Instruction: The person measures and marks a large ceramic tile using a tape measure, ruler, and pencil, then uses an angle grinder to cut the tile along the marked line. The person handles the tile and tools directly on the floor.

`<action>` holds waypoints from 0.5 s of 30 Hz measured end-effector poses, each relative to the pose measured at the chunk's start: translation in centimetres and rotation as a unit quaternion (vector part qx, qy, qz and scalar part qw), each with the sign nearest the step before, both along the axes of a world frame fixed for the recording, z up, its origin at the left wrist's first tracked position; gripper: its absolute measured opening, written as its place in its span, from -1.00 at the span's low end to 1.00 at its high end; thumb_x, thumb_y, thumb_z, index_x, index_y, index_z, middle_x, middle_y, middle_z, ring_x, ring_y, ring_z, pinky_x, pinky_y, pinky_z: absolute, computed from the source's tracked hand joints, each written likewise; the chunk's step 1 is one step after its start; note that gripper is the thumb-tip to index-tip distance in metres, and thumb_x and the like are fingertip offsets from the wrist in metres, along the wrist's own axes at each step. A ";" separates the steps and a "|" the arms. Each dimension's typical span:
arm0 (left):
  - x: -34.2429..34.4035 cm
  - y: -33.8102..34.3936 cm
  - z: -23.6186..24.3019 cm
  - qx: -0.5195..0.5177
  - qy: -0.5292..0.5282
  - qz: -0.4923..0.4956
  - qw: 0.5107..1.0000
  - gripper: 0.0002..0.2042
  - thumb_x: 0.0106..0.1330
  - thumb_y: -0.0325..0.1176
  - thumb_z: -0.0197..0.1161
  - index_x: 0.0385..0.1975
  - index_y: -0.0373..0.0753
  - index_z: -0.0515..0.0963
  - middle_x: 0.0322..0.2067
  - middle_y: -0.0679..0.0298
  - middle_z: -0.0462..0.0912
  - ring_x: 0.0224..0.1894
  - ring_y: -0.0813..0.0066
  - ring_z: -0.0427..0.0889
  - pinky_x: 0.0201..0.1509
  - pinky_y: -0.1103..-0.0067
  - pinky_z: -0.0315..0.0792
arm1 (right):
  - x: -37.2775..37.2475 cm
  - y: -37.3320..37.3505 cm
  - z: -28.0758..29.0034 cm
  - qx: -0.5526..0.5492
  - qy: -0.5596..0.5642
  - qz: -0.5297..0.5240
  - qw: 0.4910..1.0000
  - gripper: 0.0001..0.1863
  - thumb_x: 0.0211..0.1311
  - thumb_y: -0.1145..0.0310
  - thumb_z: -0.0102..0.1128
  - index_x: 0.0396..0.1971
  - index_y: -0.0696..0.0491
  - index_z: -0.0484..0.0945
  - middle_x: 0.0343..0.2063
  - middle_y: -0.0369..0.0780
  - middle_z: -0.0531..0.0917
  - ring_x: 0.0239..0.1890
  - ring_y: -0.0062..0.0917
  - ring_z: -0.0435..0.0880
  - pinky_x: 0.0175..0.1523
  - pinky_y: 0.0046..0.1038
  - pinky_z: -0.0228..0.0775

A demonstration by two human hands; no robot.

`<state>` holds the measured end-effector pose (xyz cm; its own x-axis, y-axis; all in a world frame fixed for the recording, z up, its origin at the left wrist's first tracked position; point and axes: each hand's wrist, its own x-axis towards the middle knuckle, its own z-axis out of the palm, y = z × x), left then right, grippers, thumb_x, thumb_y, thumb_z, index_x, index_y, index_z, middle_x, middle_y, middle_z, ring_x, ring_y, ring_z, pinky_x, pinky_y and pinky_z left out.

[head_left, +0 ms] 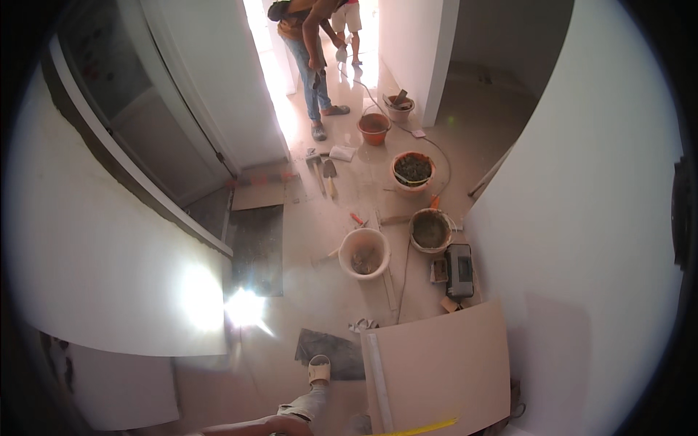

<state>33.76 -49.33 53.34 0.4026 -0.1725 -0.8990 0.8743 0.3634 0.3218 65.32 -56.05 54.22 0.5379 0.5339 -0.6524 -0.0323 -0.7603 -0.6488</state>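
A bare arm (243, 426), apparently my left, comes in along the lower edge; its hand is out of the picture. My right hand does not show either. Nearby is my foot in a pale sandal (318, 370), on a dark sheet (331, 349). To the right of it lies a large beige tile or board (443, 363), tilted slightly. A long pale straight strip (379, 381) rests along its left side. Across its near edge stretches a yellow tape measure blade (425, 427); whatever holds it is hidden below.
Ahead stand a white bucket (363, 254), a mortar bucket (430, 231), a rubble bucket (413, 171) and an orange bucket (374, 129). A grey toolbox (459, 270) sits by the right wall. Trowel (330, 178) and hammer (316, 171) lie farther off. A person (309, 58) bends at the doorway.
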 end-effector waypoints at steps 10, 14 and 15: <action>-3.4 10.0 -5.4 0.082 0.019 0.060 0.995 -0.65 0.45 -0.06 0.04 0.00 -0.09 0.63 -0.28 0.27 0.69 -0.18 0.42 0.64 0.05 0.40 0.48 | -2.9 9.1 6.0 -0.015 -0.035 0.085 0.996 -0.65 0.44 0.02 0.05 -0.26 0.04 0.45 -0.45 -0.31 0.43 -0.48 -0.54 0.36 -0.41 -0.43 0.18; 3.3 27.0 -4.5 0.326 -0.240 0.194 0.894 -0.72 0.43 -0.18 0.06 -0.23 -0.18 0.67 -0.31 0.26 0.71 -0.27 0.42 0.67 -0.14 0.43 0.55 | -3.6 9.5 7.4 -0.032 -0.049 0.104 0.993 -0.65 0.44 0.02 0.04 -0.24 0.04 0.45 -0.42 -0.30 0.44 -0.44 -0.51 0.38 -0.37 -0.41 0.19; 4.6 31.1 -2.1 0.345 -0.230 0.239 0.878 -0.69 0.45 -0.16 0.04 -0.24 -0.22 0.67 -0.33 0.24 0.71 -0.30 0.41 0.67 -0.17 0.43 0.55 | -4.1 9.6 7.4 -0.030 -0.044 0.114 0.992 -0.65 0.44 0.02 0.04 -0.23 0.04 0.45 -0.41 -0.29 0.44 -0.43 -0.51 0.38 -0.36 -0.41 0.20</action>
<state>38.38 -18.20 51.21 0.6282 0.6366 -0.4473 0.3955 0.2337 0.8882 61.19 -46.46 61.57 0.4631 0.6097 -0.6433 0.1996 -0.7789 -0.5945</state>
